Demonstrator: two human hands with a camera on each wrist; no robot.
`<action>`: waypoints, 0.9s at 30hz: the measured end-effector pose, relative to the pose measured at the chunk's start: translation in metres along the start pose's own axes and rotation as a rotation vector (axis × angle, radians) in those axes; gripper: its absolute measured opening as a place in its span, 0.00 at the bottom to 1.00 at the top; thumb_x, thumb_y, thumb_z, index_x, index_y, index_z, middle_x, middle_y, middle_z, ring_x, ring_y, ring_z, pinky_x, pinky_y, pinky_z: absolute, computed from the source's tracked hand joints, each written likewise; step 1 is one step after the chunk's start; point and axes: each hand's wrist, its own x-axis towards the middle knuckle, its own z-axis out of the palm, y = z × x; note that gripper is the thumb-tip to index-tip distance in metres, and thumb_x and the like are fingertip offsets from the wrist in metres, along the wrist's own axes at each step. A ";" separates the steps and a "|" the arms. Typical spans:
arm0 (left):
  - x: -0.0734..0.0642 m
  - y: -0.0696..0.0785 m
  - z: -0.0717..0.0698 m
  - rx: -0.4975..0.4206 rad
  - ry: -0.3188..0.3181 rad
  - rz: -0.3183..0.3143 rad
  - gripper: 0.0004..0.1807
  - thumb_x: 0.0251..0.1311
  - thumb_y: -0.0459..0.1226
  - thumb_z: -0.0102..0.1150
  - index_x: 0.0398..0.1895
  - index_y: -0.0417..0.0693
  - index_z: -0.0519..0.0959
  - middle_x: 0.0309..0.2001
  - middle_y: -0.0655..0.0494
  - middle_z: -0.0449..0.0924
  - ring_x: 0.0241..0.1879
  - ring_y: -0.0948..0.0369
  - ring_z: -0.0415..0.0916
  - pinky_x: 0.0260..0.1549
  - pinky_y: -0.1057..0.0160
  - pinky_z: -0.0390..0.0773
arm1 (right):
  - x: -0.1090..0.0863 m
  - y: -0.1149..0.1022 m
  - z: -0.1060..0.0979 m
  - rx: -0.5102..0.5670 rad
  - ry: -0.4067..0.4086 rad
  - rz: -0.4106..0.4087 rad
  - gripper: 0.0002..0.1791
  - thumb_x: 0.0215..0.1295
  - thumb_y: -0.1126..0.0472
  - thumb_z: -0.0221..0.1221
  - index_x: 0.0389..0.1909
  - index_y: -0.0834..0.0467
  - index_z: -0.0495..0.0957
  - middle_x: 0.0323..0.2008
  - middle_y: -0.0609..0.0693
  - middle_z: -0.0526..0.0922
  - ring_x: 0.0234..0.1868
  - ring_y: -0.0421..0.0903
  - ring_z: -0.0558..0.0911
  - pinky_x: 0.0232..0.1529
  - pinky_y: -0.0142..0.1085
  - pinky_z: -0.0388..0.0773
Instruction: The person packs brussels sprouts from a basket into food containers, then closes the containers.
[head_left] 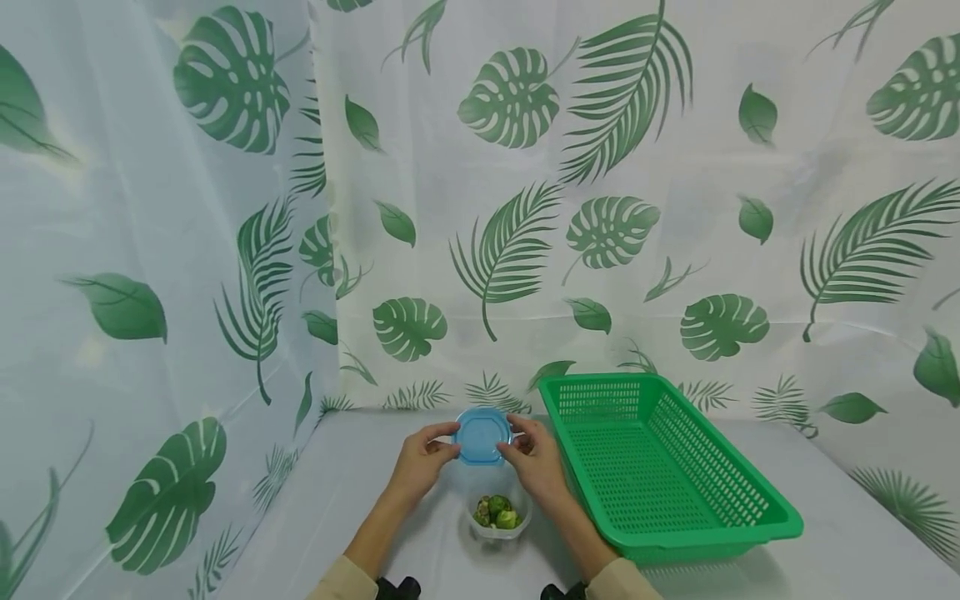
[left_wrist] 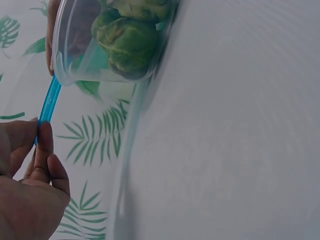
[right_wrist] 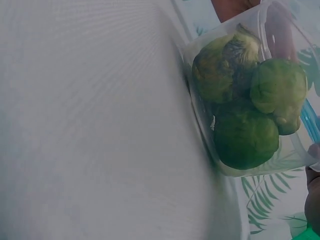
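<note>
Both hands hold a blue plastic lid (head_left: 482, 437) by its opposite sides, just beyond a clear container. My left hand (head_left: 417, 467) pinches the lid's left edge between thumb and fingers; the left wrist view shows this grip on the blue rim (left_wrist: 49, 102). On the other side my right hand (head_left: 537, 463) pinches the right edge. Nearer the body, the clear plastic container (head_left: 489, 534) stands uncovered on the white table. Several Brussels sprouts (head_left: 498, 512) lie inside it, seen through its wall in both wrist views.
A large green plastic basket (head_left: 637, 454) with perforated sides stands to the right, close beside the right forearm. The white tabletop (head_left: 315, 508) meets a leaf-printed curtain (head_left: 420, 250) at the back and left.
</note>
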 end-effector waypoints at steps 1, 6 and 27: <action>-0.002 0.001 -0.001 -0.002 -0.010 0.005 0.21 0.69 0.34 0.65 0.64 0.41 0.80 0.59 0.41 0.81 0.46 0.54 0.85 0.50 0.55 0.83 | -0.001 -0.001 0.000 -0.006 -0.001 -0.009 0.27 0.64 0.68 0.70 0.65 0.63 0.79 0.48 0.60 0.79 0.38 0.41 0.75 0.36 0.28 0.74; -0.008 0.007 -0.004 0.005 -0.073 0.003 0.21 0.69 0.34 0.65 0.64 0.42 0.80 0.58 0.39 0.80 0.43 0.55 0.84 0.51 0.51 0.83 | -0.005 -0.006 -0.004 -0.067 -0.026 -0.106 0.29 0.64 0.63 0.72 0.66 0.62 0.78 0.37 0.56 0.75 0.31 0.39 0.69 0.31 0.30 0.69; -0.015 0.012 -0.011 -0.013 -0.339 -0.043 0.28 0.68 0.35 0.67 0.71 0.44 0.75 0.54 0.40 0.85 0.42 0.59 0.86 0.54 0.59 0.83 | -0.022 -0.011 -0.016 -0.196 -0.099 -0.131 0.30 0.65 0.59 0.72 0.67 0.60 0.77 0.29 0.48 0.71 0.29 0.37 0.67 0.31 0.30 0.65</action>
